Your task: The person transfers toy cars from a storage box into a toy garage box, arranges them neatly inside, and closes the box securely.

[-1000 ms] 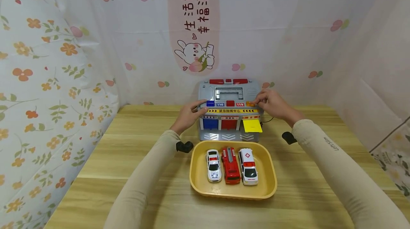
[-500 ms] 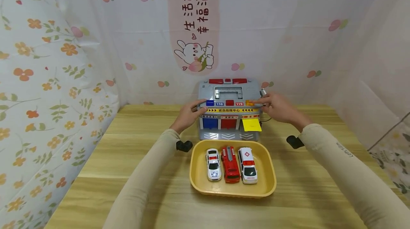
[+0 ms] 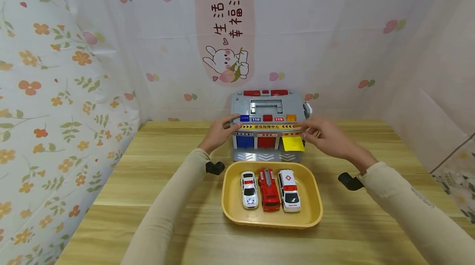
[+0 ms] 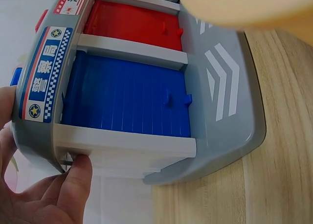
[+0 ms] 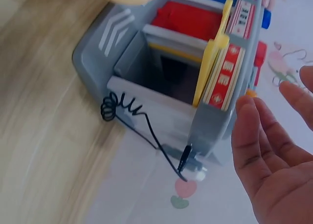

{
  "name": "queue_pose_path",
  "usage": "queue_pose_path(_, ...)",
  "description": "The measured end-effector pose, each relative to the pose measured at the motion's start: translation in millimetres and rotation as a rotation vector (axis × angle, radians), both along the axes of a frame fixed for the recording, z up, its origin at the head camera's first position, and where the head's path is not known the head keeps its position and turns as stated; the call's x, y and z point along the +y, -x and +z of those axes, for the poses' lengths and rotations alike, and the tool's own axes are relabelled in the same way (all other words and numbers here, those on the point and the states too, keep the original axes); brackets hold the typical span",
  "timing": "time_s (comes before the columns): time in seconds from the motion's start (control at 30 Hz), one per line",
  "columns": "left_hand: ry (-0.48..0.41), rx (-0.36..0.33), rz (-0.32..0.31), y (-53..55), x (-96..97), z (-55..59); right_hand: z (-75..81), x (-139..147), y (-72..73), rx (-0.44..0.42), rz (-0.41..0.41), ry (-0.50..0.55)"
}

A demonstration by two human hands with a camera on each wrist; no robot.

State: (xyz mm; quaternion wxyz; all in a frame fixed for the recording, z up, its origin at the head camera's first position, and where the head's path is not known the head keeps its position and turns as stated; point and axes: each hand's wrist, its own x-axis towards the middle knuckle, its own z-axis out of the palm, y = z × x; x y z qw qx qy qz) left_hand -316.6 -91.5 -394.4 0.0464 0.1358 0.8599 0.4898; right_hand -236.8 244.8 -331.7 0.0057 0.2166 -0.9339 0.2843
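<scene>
At the far edge of the wooden table [image 3: 156,182], against the curtain, stands the toy garage [image 3: 268,110]; its long axis runs left to right and its three doors face you. Blue door [image 4: 127,99] and red door [image 4: 132,24] are down; the yellow door [image 3: 293,143] is swung up and out, the bay behind it open. Your left hand [image 3: 219,132] grips the garage's left end, thumb curled under the corner. Your right hand [image 3: 326,135] hangs just off the right end with fingers straight and relaxed, probably not touching, though the head view is tight there. A coiled black cord [image 5: 122,111] hangs from that side. Just in front sits the yellow tray [image 3: 311,211] with three toy cars, noses toward you.
</scene>
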Motion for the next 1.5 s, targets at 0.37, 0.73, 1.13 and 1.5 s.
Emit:
queue_pose_path(0.37,0.009,0.012,0.032,1.0,3.0,-3.3,-7.8,-5.2,-23.1,-0.06,0.064,0.033)
queue_pose_path(0.73,0.018,0.04,0.039,-1.7,4.9,-2.8,-27.9,-11.2,-46.2,-0.197,0.153,0.015)
queue_pose_path(1.13,0.021,0.028,0.052,-4.1,4.3,1.7,-36.4,-21.4,-53.9,-0.405,0.204,-0.09)
queue_pose_path(1.5,0.022,0.043,0.05,-2.2,4.0,-0.2,-45.1,-28.7,-55.7,-0.458,0.235,-0.159)
